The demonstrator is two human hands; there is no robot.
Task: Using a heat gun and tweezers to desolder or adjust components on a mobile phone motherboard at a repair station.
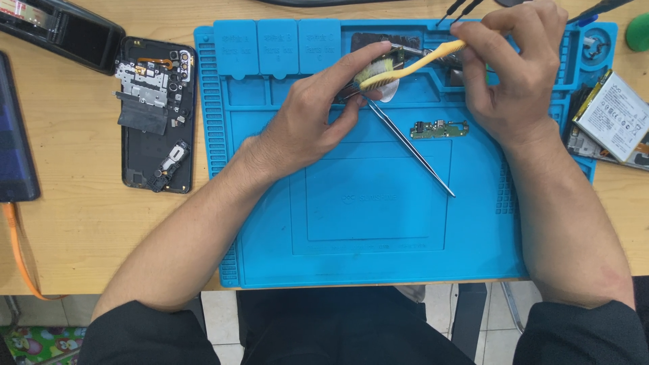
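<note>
While I am watching from the head camera, both hands are working over the top middle of the blue mat:

Right hand: my right hand [514,74] is pinching the handle of a yellow toothbrush [412,64]; the fingers are curling tight around the handle's far end; the bristles are pointing down and left, pressing on the small part under them.

Left hand: my left hand [318,111] is reaching up from the lower left; thumb and forefinger are closing on a small dark part [348,91] at the brush head; I cannot tell exactly what the part is, since the bristles and fingertips are covering most of it; a white round pad [387,91] is showing just beside it.

Tweezers: a pair of metal tweezers [412,150] is lying slantwise on the mat, one end running under the left fingers, the other end pointing to the lower right; neither hand is gripping it.

Circuit board: a small green circuit board [439,129] is lying on the mat just right of the tweezers, under the right wrist, apart from both hands.

Mat: the blue mat [365,230] is covering the middle of the wooden table [81,230].

Left side: an opened phone [157,115] is lying face down beside the mat's left edge, its insides showing.

Right side: a flat battery [614,115] is resting at the mat's right edge, well apart from the brush.
</note>
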